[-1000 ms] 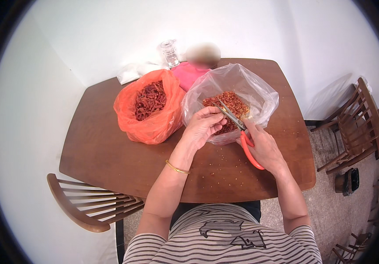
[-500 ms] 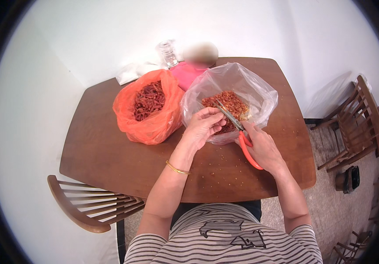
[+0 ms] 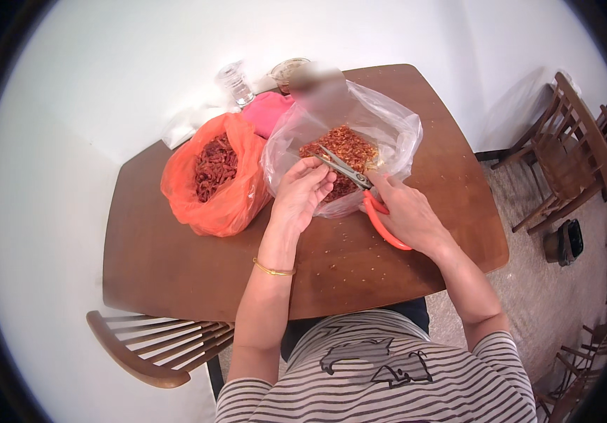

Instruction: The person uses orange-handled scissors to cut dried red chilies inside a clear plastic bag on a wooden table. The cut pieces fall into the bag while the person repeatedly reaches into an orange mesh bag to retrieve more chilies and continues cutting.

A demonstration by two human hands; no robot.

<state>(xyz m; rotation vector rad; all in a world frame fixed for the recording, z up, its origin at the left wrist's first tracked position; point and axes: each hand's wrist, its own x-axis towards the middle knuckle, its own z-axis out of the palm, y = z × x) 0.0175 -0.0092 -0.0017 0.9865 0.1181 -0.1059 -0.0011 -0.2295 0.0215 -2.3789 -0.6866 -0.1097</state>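
Observation:
My right hand (image 3: 410, 215) is wrapped round the red handles of a pair of scissors (image 3: 349, 169). The grey blades point up and left over an open clear plastic bag (image 3: 398, 130). Inside that bag lies a heap of cut dried red chilli (image 3: 345, 141) with pale seeds. My left hand (image 3: 300, 190), a gold bangle on its wrist, pinches its fingertips together right by the blades; what they hold is too small to make out. To the left stands an open orange-red plastic bag (image 3: 229, 210) filled with dark dried chillies (image 3: 215, 168).
Behind the bags are a clear glass jug (image 3: 236, 83), a pink cloth or bag (image 3: 268, 113) and a partly blurred round container (image 3: 288, 70) against the wall. Crumbs dot the brown table (image 3: 183, 271). Wooden chairs stand left (image 3: 155, 356) and right (image 3: 574, 151), near a small bin (image 3: 562, 242).
The whole view has shifted and turned slightly, so the table and bags sit more to the left. My hands and the scissors stay together over the clear bag.

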